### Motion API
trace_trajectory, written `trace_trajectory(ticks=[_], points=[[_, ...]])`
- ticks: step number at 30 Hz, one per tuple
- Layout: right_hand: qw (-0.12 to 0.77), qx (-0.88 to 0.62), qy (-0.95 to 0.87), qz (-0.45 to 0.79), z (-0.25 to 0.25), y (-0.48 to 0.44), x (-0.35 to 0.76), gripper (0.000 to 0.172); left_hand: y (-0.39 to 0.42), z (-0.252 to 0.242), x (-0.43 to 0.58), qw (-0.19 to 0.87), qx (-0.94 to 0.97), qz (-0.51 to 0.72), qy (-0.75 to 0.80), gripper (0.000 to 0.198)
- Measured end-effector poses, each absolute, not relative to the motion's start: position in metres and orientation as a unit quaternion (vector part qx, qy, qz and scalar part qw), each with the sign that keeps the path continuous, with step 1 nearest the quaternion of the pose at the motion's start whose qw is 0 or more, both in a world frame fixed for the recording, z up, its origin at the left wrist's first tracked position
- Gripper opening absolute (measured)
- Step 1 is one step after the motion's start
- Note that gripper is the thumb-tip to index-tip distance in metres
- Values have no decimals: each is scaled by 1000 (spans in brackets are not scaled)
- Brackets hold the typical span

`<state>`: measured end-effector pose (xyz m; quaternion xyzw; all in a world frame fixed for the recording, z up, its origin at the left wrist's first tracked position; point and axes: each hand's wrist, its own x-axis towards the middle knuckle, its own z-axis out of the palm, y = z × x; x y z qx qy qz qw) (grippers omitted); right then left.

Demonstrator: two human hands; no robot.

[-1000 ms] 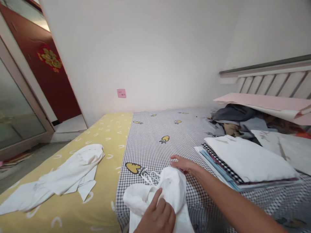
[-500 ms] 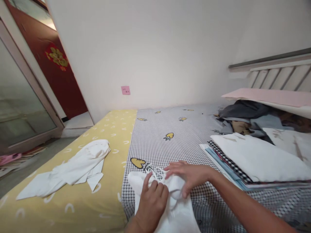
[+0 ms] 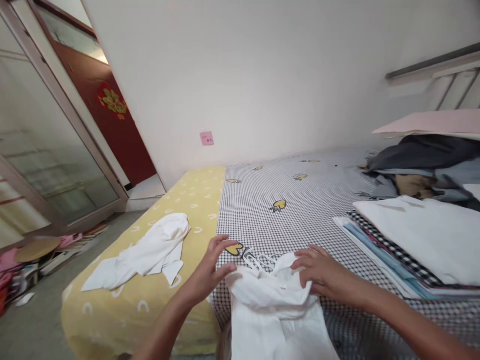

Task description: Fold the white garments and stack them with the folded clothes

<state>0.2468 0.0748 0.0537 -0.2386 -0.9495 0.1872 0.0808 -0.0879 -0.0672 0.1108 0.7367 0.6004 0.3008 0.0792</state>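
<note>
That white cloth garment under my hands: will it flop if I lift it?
It will probably flop: the white garment lies in soft folds under the right hand. It looks thin, so likely light, and its loose loops may dangle.

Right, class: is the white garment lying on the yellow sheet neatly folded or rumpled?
Rumpled: the white garment lies in an uneven heap on the yellow sheet, edges askew.
</note>
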Motion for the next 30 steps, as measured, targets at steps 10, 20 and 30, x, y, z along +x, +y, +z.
trace_trajectory(ticks=[10,20,30], points=[[132,-320,-897,277,63,80,251,16,-62,75,-70,259,731,172,607,19],[296,-395,-666,559,27,126,224,35,-5,53,-77,352,464,440,683,33],[405,-455,-632,480,7,162,220,45,26,25,-99,155,492,410,752,34]])
